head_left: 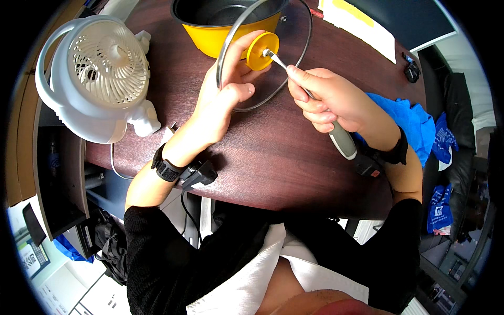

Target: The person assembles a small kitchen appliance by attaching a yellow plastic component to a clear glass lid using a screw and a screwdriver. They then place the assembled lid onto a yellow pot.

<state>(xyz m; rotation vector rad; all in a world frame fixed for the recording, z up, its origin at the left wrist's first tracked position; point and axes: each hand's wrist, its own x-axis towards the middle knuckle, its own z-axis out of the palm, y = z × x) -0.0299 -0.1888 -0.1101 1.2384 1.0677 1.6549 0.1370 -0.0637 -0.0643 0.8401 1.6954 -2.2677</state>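
My left hand (229, 86) grips a glass pot lid (273, 95) with a metal rim, raised above the table. Its fingers curl around the lid's round yellow knob (257, 56), and the thumb is bent on the near side. In my right hand (331, 100) is a slim brush (342, 140) with a thick grey handle and a narrow pale neck. The brush's small white tip meets the middle of the knob; its exact shape is too small to tell. Just beyond the left hand stands a yellow pot (210, 40) with a dark inside.
A white fan-like appliance (100, 79) stands at the left of the dark wooden table (273, 173). By my left wrist lies a black adapter (199, 175) with a cable. A blue cloth (407, 123) lies at the right; white papers (362, 29) are at the far edge.
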